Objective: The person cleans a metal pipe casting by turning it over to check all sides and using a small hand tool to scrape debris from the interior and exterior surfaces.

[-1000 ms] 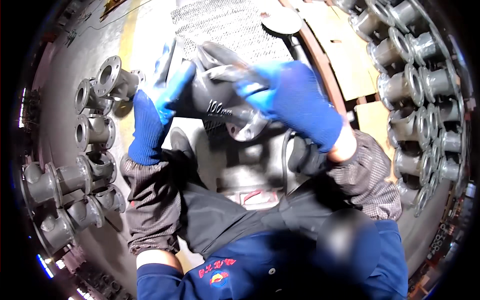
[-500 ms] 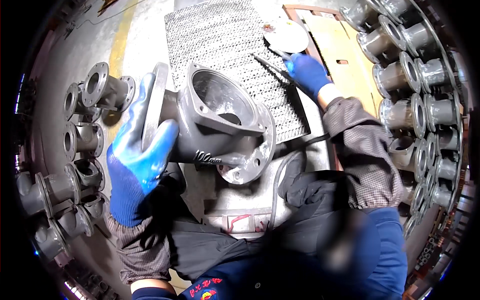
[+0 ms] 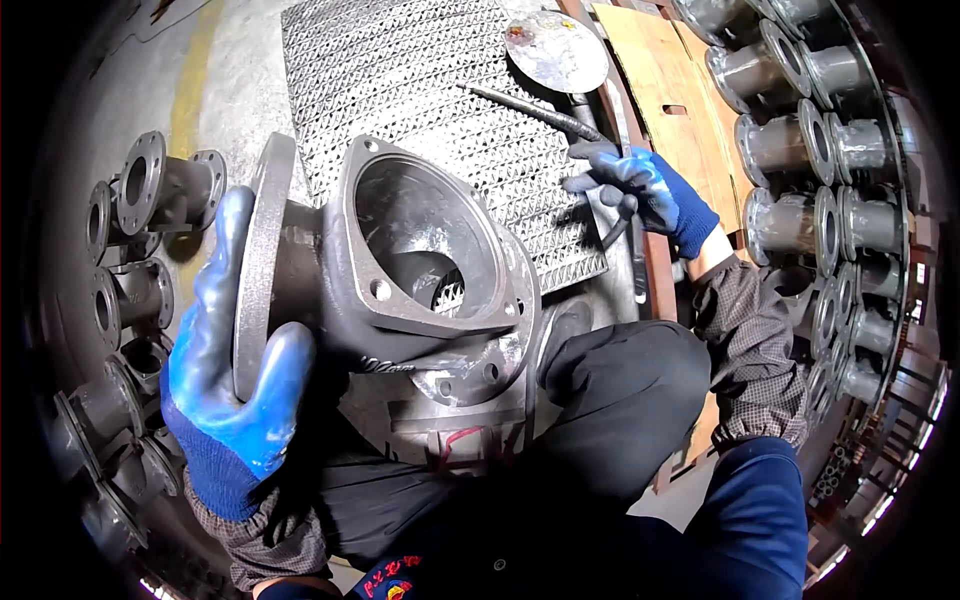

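A grey cast-metal valve body [image 3: 345,285] with flanged ends and a wide, four-cornered opening sits tilted in front of me. My left hand [image 3: 225,390], in a blue coated glove, clasps its left flange, with the thumb on the near side and the fingers behind. The opening faces up, showing a hollow interior. To the right, my gloved right hand [image 3: 635,190] has its fingers apart and slightly bent, over a long narrow metal bar [image 3: 640,270]. Just beyond its fingers lies a dark rod [image 3: 530,108] with a ridged end. I see nothing clasped in that hand.
A patterned metal grate [image 3: 400,80] lies beyond the valve body. A round pale disc [image 3: 557,55] rests at its far right corner, beside a wooden board [image 3: 665,75]. Several flanged pipe fittings stand at left [image 3: 145,185] and in rows at right [image 3: 785,145].
My right hand has moved nearer to me, and its fingers have spread off the rod and tool by the disc. The valve body appears larger and further left, still in my left hand.
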The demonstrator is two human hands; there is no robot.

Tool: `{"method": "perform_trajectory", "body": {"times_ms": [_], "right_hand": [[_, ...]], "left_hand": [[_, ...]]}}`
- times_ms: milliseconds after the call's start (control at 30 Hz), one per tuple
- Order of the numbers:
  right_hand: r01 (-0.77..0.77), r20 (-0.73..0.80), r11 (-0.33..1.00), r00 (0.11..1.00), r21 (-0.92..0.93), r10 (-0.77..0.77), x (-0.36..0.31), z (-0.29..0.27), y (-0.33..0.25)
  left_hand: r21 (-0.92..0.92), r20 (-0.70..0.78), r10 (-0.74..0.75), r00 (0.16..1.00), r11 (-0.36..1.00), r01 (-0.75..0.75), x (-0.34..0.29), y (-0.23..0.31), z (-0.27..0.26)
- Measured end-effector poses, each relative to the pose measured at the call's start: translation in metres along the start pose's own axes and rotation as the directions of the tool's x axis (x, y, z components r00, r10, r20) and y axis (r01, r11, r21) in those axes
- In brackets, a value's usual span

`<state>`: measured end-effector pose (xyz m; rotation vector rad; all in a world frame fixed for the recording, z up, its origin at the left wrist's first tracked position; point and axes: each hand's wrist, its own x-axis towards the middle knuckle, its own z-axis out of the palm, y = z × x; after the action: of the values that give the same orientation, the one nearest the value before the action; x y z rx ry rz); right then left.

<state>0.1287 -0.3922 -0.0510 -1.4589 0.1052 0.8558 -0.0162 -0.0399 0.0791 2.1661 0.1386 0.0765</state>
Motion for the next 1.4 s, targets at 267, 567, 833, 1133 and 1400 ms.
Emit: {"method": "perform_trajectory", "body": {"times_ms": [267, 567, 833, 1133, 1400], "right_hand": [[-0.029, -0.063, 0.999, 0.998, -0.026, 0.027, 0.023, 0.001, 0.004], [-0.242, -0.532, 0.849, 0.845, -0.470, -0.054, 0.044, -0.017, -0.006], [-0.233, -0.531, 0.716, 0.818, -0.659, -0.222, 0.048, -0.014, -0.013], [-0.173, -0.590, 0.715, 0.709, -0.678, -0.387, 0.069, -0.051, 0.013], [-0.122, -0.425, 0.467, 0.652, -0.876, -0.628, 0.075, -0.055, 0.020]], "left_hand": [[-0.073, 0.057, 0.037, 0.998, 0.997, -0.033, 0.004, -0.002, -0.009], [-0.126, 0.087, 0.003, 0.996, 0.992, 0.008, 0.012, -0.001, -0.007], [-0.013, 0.039, 0.032, 0.999, 0.999, -0.031, 0.011, -0.007, -0.004], [0.023, 0.059, 0.006, 0.998, 1.000, -0.007, 0.009, -0.003, -0.004], [-0.055, 0.113, 0.008, 0.994, 0.999, -0.002, 0.011, -0.004, -0.005]]}}
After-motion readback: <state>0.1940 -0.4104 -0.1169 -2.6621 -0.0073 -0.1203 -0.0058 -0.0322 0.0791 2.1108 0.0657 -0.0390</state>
